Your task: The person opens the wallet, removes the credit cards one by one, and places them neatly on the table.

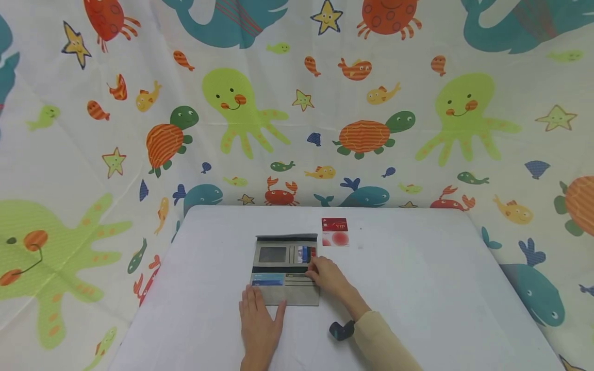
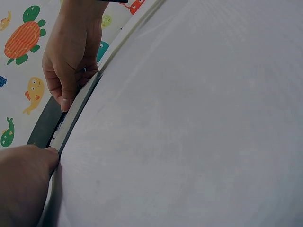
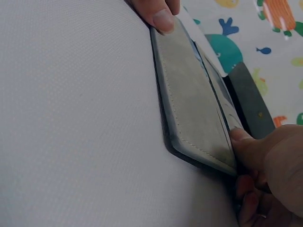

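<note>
A grey wallet [image 1: 273, 296] lies unfolded on the white table, with a clear window and card slots. My left hand [image 1: 261, 320] rests on its lower left part, fingers extended and thumb on the near edge. At the right edge my right hand [image 1: 330, 277] has its thumb on the wallet by the slots, fingers curled beside the edge; the right wrist view shows this thumb [image 3: 244, 139] close up. A blue card [image 1: 267, 279] sits in the lower left slot. Blue-white and red cards [image 1: 313, 251] show in the upper right slots, partly behind my right hand.
Beyond the wallet's upper right corner lie a red VIP card [image 1: 334, 224] and a pale card with a red circle [image 1: 336, 238]. A dark wrist device [image 1: 342, 331] is on my right wrist. A sea-animal curtain [image 1: 297, 129] hangs behind the table [image 1: 417, 288].
</note>
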Demonstrator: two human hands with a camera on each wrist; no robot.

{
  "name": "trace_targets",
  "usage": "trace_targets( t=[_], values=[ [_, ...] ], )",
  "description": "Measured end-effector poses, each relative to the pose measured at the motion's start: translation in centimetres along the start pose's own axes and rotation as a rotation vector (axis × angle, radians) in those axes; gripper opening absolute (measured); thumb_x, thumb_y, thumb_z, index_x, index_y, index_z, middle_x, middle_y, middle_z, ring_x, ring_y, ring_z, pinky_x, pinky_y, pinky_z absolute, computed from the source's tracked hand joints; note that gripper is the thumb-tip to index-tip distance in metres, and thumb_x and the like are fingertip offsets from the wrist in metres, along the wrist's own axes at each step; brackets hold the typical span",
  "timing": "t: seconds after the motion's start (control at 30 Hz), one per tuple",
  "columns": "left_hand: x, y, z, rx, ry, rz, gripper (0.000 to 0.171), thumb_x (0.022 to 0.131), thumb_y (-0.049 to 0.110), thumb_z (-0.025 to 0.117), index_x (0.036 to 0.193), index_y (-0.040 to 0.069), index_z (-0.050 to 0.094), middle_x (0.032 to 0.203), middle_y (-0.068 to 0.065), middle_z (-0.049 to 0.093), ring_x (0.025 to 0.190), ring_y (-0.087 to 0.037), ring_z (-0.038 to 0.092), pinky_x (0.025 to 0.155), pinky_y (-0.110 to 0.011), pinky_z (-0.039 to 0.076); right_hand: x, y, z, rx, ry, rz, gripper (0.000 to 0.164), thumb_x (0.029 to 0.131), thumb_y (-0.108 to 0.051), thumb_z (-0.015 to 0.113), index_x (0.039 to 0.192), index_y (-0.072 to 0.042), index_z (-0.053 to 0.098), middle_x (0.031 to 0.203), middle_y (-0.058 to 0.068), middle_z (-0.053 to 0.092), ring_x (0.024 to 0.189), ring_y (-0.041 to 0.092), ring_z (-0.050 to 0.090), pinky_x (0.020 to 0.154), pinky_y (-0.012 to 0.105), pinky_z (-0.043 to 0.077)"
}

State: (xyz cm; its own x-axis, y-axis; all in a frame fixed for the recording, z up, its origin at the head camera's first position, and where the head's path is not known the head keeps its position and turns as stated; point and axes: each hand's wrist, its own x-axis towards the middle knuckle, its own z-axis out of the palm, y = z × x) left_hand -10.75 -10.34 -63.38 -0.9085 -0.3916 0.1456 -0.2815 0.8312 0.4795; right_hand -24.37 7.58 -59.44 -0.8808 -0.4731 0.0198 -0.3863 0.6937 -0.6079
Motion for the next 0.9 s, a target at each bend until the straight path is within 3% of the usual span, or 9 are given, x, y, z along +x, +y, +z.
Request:
trace_targets(
  t=[0.7,0.9],
  values=[
    [0.0,0.0,0.2,0.001,-0.005,-0.012,0.095,0.089,0.054,0.068,0.149,-0.012,0.034,0.160,-0.030,0.028,0.150,-0.045,0.026,0.122,-0.060,0.024,-0.1,0.0,1.7,-0.060,0.107,0.065,0.014,0.095,-0.024,0.068,0.098,-0.014,0.058,0.086,-0.002,0.054,0.075,0.010,0.052,0.071,0.024,0.054],
    [0.0,0.0,0.1,0.005,-0.006,-0.009,0.095,0.089,0.055,0.067,0.149,-0.012,0.034,0.160,-0.031,0.028,0.151,-0.045,0.026,0.123,-0.059,0.023,-0.1,0.2,1.5,-0.070,0.087,0.056,0.013,0.097,-0.026,0.066,0.099,-0.015,0.060,0.087,-0.002,0.055,0.076,0.009,0.052,0.073,0.025,0.054]
  ],
)
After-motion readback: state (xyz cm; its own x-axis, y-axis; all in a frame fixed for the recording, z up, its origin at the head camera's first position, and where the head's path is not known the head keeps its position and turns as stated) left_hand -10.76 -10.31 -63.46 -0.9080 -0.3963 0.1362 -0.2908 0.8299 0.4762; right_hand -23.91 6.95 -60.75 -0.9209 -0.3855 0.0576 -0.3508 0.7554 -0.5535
